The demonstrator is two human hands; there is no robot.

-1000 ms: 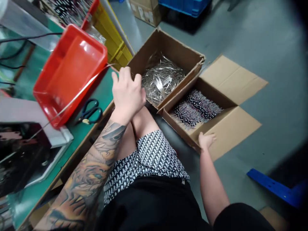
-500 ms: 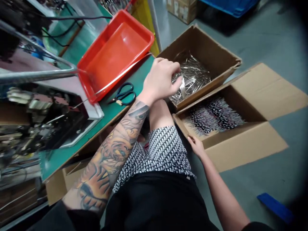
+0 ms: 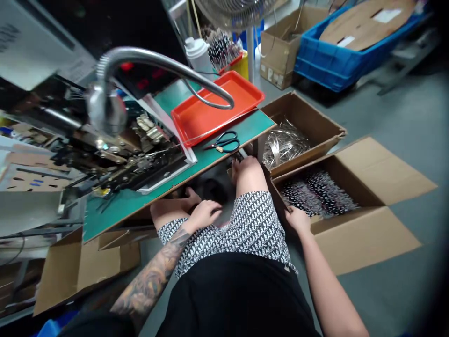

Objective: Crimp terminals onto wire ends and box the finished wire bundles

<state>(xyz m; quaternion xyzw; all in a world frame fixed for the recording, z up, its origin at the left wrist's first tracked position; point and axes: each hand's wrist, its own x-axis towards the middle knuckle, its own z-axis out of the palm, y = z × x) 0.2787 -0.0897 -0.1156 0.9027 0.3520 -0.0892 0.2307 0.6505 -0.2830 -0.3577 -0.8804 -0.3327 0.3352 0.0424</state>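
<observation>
I can see a brown cardboard box (image 3: 354, 182) with its top open, just beside another brown box (image 3: 315, 121) and near the sitting person's right leg (image 3: 251, 180). Two big flaps (image 3: 368, 243) are spread outward, away from the person. Inside are lots of thin pieces (image 3: 317, 194), black, white and a bit pinkish, packed close together. They lie lower than the box's rim.

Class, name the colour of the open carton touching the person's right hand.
The carton is brown, paler on its spread flaps; the head view shows it best.
</observation>
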